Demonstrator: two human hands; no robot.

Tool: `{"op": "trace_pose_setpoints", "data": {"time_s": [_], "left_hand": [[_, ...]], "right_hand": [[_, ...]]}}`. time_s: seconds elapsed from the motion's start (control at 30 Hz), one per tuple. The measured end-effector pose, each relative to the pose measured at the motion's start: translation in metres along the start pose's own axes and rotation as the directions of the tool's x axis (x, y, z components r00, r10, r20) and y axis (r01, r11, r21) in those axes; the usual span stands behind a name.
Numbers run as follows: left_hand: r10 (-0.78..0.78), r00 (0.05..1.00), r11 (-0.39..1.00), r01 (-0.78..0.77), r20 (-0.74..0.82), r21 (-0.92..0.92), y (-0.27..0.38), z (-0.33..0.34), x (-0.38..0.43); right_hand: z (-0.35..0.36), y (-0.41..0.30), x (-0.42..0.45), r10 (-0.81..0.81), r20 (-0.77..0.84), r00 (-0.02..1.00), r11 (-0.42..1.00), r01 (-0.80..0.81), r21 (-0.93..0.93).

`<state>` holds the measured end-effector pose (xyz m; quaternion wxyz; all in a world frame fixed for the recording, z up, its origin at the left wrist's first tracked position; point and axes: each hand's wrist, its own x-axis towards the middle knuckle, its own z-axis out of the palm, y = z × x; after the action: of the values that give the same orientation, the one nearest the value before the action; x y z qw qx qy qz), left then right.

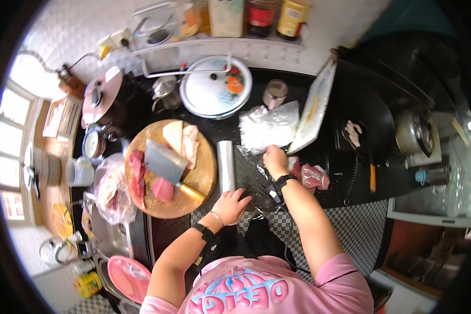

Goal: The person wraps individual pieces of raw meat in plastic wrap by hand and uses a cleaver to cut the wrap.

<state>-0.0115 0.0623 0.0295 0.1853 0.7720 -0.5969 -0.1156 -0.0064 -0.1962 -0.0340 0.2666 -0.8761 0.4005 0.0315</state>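
Observation:
My left hand (pixel 230 208) rests with spread fingers at the near end of a roll of cling film (pixel 225 165). Clear film (pixel 255 182) stretches from the roll across the dark counter. At its right side my right hand (pixel 276 159) has its fingers curled near the film's edge; its fingertips are partly hidden. Pieces of raw red meat (pixel 314 176) lie just right of that hand. Left of the roll, a round wooden chopping board (pixel 204 137) bears a cleaver (pixel 163 161) with a wooden handle, red meat (pixel 136 172) and paler pieces (pixel 190 145).
Beyond the film lie crumpled plastic bags (pixel 269 125), a glass mug (pixel 275 93) and a lidded enamel basin (pixel 208 86). A wok (pixel 371 117) sits right, behind an upright panel (pixel 314 106). Bagged meat (pixel 112 192) lies beside the sink (pixel 119 231) at left.

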Motion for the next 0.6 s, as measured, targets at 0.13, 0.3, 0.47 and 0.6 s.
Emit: {"op": "trace_pose_setpoints", "data": {"time_s": [0.13,0.3,0.47,0.6], "left_hand": [[-0.018,0.996,1.000,0.018,-0.091,0.000,-0.003,-0.023,-0.012],[-0.167,0.935,0.984,0.136,-0.311,-0.117,-0.015,-0.060,-0.049],[-0.576,0.590,0.759,0.643,-0.565,-0.102,-0.047,-0.091,-0.103],[-0.758,0.346,0.525,0.826,-0.552,-0.203,-0.089,-0.090,-0.135]], "right_hand": [[-0.002,0.009,0.003,-0.008,-0.139,0.990,1.000,0.008,-0.002],[-0.008,-0.018,-0.020,-0.254,-0.137,0.957,0.960,0.267,0.088],[-0.005,-0.111,-0.100,-0.609,0.198,0.768,0.788,0.557,0.264],[0.006,-0.179,-0.149,-0.638,0.418,0.647,0.753,0.638,0.162]]}}
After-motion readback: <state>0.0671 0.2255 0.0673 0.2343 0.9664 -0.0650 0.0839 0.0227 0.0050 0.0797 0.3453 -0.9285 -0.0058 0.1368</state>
